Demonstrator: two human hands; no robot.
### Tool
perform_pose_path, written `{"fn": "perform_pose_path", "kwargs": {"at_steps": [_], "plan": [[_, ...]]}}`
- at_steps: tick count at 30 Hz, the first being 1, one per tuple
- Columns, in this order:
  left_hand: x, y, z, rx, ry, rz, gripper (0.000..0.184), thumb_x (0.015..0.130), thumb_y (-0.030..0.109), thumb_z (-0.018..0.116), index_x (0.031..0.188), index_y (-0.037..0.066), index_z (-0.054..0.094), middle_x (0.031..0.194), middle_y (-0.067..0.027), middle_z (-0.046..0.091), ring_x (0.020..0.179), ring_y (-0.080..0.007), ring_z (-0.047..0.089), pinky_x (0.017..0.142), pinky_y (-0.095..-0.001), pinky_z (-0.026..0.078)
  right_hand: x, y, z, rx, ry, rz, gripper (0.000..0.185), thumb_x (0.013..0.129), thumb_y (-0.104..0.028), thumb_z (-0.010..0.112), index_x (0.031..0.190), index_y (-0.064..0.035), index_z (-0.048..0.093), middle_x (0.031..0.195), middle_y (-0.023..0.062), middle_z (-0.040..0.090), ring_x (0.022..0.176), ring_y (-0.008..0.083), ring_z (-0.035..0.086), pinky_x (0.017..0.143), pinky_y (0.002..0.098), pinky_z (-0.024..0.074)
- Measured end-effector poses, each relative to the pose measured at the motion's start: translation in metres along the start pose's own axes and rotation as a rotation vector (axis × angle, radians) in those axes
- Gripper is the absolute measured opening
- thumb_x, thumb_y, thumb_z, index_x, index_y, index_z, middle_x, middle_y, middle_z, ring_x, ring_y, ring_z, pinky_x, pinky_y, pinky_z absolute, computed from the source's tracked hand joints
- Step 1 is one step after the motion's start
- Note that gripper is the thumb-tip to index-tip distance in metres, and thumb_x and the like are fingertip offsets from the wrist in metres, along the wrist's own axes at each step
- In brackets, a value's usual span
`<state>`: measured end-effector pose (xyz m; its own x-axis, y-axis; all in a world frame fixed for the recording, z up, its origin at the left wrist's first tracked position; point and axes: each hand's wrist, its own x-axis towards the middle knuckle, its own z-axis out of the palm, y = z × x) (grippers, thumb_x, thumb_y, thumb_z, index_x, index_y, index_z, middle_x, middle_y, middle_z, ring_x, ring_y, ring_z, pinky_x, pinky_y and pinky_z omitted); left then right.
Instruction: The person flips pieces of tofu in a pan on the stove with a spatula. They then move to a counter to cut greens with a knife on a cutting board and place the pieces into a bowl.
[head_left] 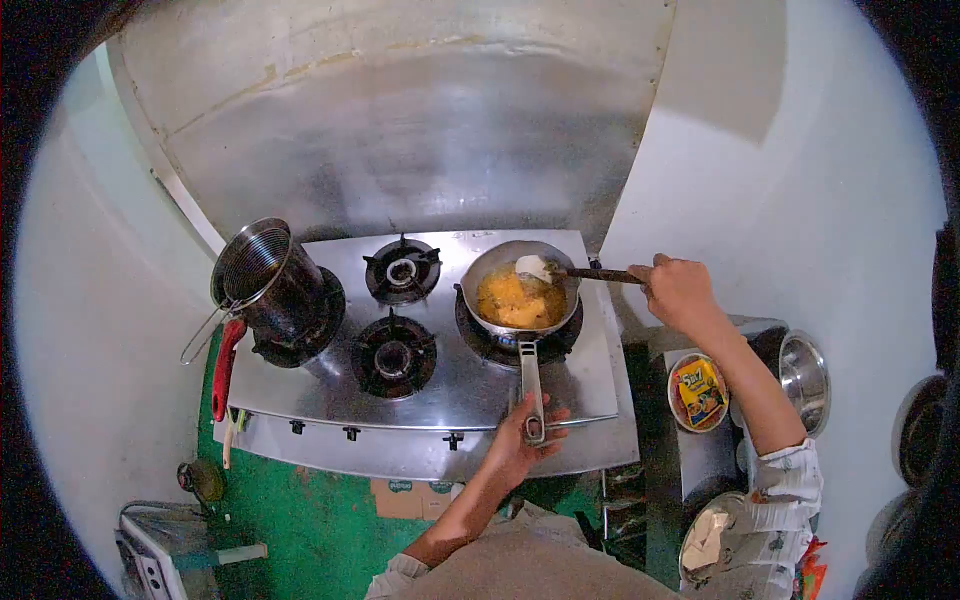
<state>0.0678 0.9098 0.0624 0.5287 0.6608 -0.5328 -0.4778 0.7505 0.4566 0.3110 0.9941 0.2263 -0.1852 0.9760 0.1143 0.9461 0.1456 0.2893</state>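
Observation:
A metal saucepan (478, 268) sits on the right burner, with chunky yellow-orange food (520, 302) in bubbling liquid inside. My left hand (520, 438) is at the end of its long handle, fingers curled loosely around it from below. In my right hand (680, 290), closed, is a spatula (605, 274) with a dark handle. The white spatula head reaches into the pan and touches the food at the far side.
A tall dark pot (290, 290) with a wire strainer (250, 262) and red handle stands on the left burner. Two more burners (400, 270) lie between. On the right are a bowl (672, 400) holding a yellow packet (702, 390), a metal basin (815, 385) and a plate (690, 560) of pale pieces.

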Motion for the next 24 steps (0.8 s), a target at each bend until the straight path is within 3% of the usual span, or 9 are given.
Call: {"fn": "perform_pose_path", "kwargs": {"at_steps": [3,9,13,15,19,24], "plan": [[-0.002,-0.002,-0.002,0.032,0.005,-0.001,0.046,0.091,0.049,0.048,0.121,0.015,0.05,0.112,-0.0133,0.061,0.092,-0.0256,0.061,0.075,-0.0367,0.05,0.017,0.012,0.016,0.169,-0.107,0.072,0.032,0.075,-0.021,0.062,0.106,-0.0218,0.068,0.091,0.0131,0.066,0.085,0.0298,0.065,0.074,0.0442,0.0524],[-0.006,-0.007,-0.003,0.053,-0.066,-0.007,0.049,0.091,0.052,0.047,0.123,0.016,0.051,0.115,-0.0114,0.061,0.092,-0.0243,0.062,0.076,-0.0351,0.05,0.034,0.019,0.018,0.396,-0.238,0.174,0.03,0.072,-0.029,0.066,0.101,-0.0242,0.07,0.095,0.0106,0.068,0.089,0.0323,0.064,0.082,0.0441,0.051],[-0.009,-0.006,-0.002,0.053,-0.081,-0.019,0.052,0.089,0.053,0.05,0.123,0.014,0.048,0.113,-0.0107,0.062,0.091,-0.0231,0.063,0.071,-0.0332,0.051,0.03,0.03,0.023,0.456,-0.191,0.167,0.029,0.073,-0.03,0.065,0.102,-0.0262,0.07,0.093,0.012,0.068,0.089,0.0324,0.064,0.082,0.0439,0.0508],[-0.01,-0.005,-0.002,0.036,-0.104,-0.018,0.053,0.089,0.053,0.05,0.124,0.013,0.049,0.113,-0.011,0.062,0.092,-0.0233,0.063,0.074,-0.0336,0.05,0.024,0.03,0.015,0.479,-0.192,0.181,0.03,0.075,-0.019,0.067,0.104,-0.0224,0.069,0.086,0.0119,0.068,0.079,0.0286,0.065,0.073,0.0388,0.05],[-0.009,-0.007,-0.005,0.025,-0.125,-0.021,0.053,0.088,0.054,0.051,0.124,0.014,0.049,0.113,-0.0105,0.062,0.094,-0.0229,0.062,0.077,-0.0339,0.049,0.01,0.037,0.022,0.518,-0.151,0.168,0.03,0.076,-0.018,0.066,0.105,-0.0222,0.069,0.086,0.0116,0.069,0.078,0.0291,0.065,0.073,0.0378,0.0501],[-0.012,-0.007,-0.001,0.041,-0.135,-0.029,0.055,0.088,0.055,0.051,0.124,0.014,0.049,0.115,-0.0095,0.061,0.097,-0.0217,0.06,0.077,-0.0336,0.049,-0.006,0.031,0.014,0.226,-0.057,0.128,0.031,0.078,-0.019,0.065,0.109,-0.0227,0.066,0.085,0.0102,0.066,0.078,0.028,0.064,0.069,0.041,0.0503]]}}
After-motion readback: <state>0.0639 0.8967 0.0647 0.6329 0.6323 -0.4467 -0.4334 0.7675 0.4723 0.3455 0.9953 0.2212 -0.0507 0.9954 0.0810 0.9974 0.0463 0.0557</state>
